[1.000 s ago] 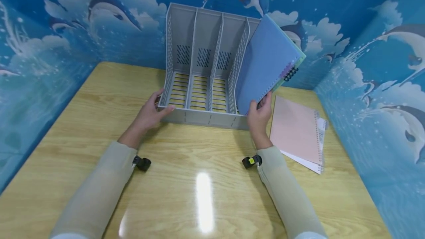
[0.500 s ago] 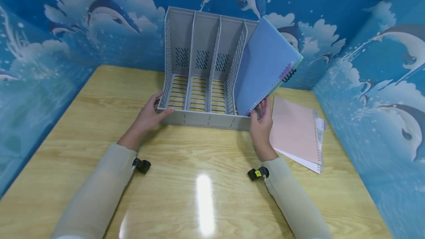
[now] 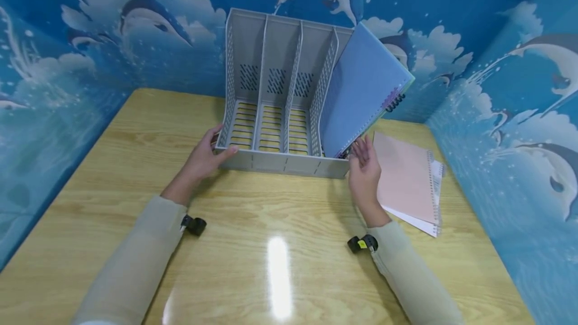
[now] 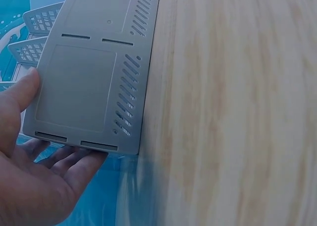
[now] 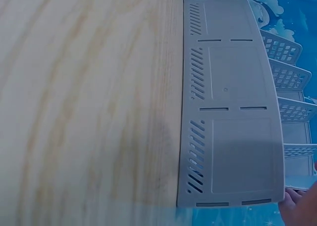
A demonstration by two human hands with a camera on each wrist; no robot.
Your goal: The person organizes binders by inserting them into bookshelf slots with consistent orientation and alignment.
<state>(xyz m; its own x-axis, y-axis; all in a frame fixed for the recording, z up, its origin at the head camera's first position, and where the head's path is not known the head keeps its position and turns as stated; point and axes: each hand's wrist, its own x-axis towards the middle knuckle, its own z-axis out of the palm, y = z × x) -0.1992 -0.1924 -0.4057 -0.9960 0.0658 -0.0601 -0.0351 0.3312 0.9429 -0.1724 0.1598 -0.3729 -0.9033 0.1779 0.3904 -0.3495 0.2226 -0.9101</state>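
Observation:
A grey file organizer (image 3: pixel 284 162) with several upright slots stands at the back of the table. My left hand (image 3: pixel 200 158) grips its front left corner, thumb on the front edge and fingers along the side, as the left wrist view shows. Spiral notebooks with a blue cover (image 3: pixel 361 84) lean out to the right in the rightmost slot. My right hand (image 3: pixel 365 174) is beside the organizer's front right corner, fingers loose near the notebooks' lower edge. In the right wrist view only part of the right hand (image 5: pixel 299 206) shows at that corner; whether it touches is unclear.
A pink spiral notebook (image 3: pixel 404 174) lies on top of white sheets or another notebook (image 3: pixel 413 220) at the table's right. Walls with a dolphin print (image 3: pixel 171 69) close in the wooden table (image 3: pixel 239 245) at the back and sides.
My right hand has come off the front right corner and the notebooks' lower edge, shifting right and slightly toward me with its fingers loosening. The left hand keeps its hold; the organizer stays put.

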